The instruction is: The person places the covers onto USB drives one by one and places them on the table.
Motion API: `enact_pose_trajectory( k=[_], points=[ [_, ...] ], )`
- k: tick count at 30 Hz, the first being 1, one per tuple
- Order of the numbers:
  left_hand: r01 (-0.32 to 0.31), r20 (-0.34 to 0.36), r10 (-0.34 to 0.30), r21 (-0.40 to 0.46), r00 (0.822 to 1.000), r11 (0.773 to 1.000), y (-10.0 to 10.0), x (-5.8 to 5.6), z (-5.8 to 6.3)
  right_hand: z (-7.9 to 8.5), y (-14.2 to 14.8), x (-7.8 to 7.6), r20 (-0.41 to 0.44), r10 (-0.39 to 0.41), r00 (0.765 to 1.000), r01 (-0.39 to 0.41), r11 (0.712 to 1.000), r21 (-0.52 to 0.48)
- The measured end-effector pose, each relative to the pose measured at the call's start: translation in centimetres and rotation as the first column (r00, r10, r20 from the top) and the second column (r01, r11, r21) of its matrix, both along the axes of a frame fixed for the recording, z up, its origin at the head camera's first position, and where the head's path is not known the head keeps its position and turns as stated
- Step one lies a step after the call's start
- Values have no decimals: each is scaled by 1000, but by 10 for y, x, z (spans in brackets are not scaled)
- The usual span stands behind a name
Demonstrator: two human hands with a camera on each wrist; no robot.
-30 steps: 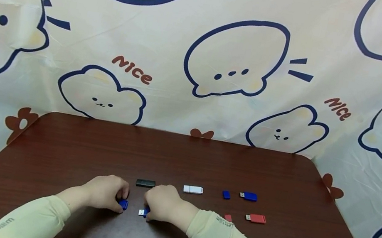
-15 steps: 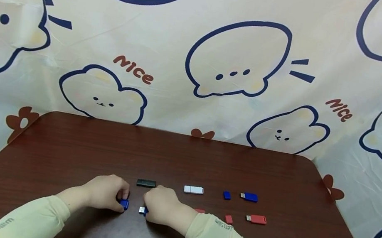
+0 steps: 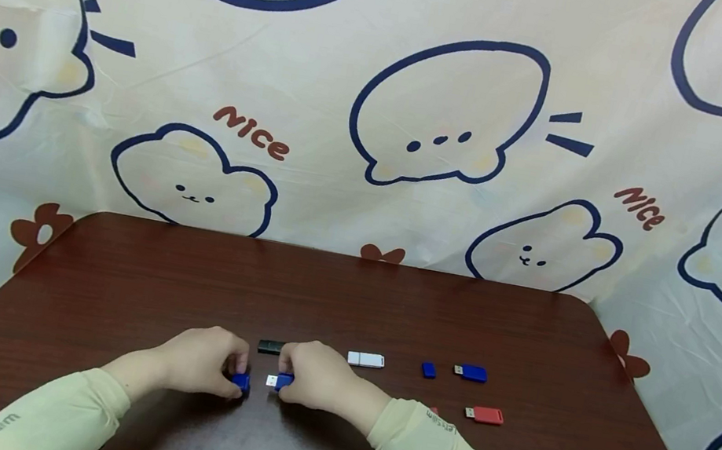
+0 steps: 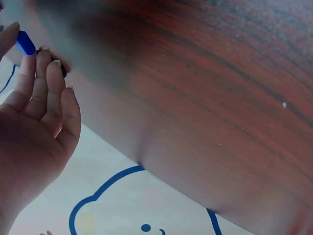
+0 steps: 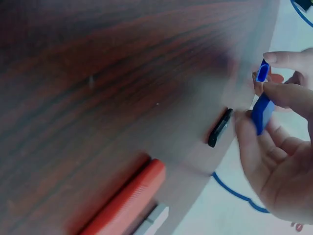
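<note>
In the head view, my left hand [image 3: 198, 359] pinches a small blue USB stick cap [image 3: 241, 382] between thumb and fingers. The cap [image 4: 25, 43] shows at the upper left of the left wrist view. A short way to its right, my right hand [image 3: 324, 380] pinches a blue USB stick [image 3: 284, 382] by its body, the silver plug pointing left towards the cap. The right wrist view has the stick's blue body [image 5: 262, 113] between thumb and fingers, with the hollow end of the cap [image 5: 263, 72] facing it. Cap and plug are apart.
Behind the hands lie a black USB stick [image 3: 270, 348], partly covered by my right hand, and a white USB stick [image 3: 365, 359]. Further right are a blue cap [image 3: 428, 370], an uncapped blue stick [image 3: 471, 372] and an uncapped red stick [image 3: 484, 415]. Another red piece [image 5: 127, 200] lies near my right wrist.
My right hand has moved the blue stick away from the table's near side, level with the cap. My left hand has shifted the cap slightly right. The right arm covers more red pieces.
</note>
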State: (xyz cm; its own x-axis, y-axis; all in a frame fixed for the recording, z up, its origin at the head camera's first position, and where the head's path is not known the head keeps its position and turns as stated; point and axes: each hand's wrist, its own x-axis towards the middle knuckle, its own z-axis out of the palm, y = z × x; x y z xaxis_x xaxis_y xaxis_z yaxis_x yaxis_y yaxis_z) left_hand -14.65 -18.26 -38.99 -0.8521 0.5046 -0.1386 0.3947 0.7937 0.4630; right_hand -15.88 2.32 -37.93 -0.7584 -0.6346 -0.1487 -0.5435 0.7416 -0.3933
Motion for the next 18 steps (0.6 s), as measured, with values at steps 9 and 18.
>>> enact_pose_trajectory(
  k=[9, 18],
  points=[
    [-1, -28, 2, 18, 1000, 1000, 1, -1, 2, -4, 10, -7, 414, -101, 905, 258, 902, -345],
    [11, -54, -7, 60, 998, 998, 3, -2, 4, -4, 14, -10, 460, -167, 872, 353, 866, -355]
  ],
)
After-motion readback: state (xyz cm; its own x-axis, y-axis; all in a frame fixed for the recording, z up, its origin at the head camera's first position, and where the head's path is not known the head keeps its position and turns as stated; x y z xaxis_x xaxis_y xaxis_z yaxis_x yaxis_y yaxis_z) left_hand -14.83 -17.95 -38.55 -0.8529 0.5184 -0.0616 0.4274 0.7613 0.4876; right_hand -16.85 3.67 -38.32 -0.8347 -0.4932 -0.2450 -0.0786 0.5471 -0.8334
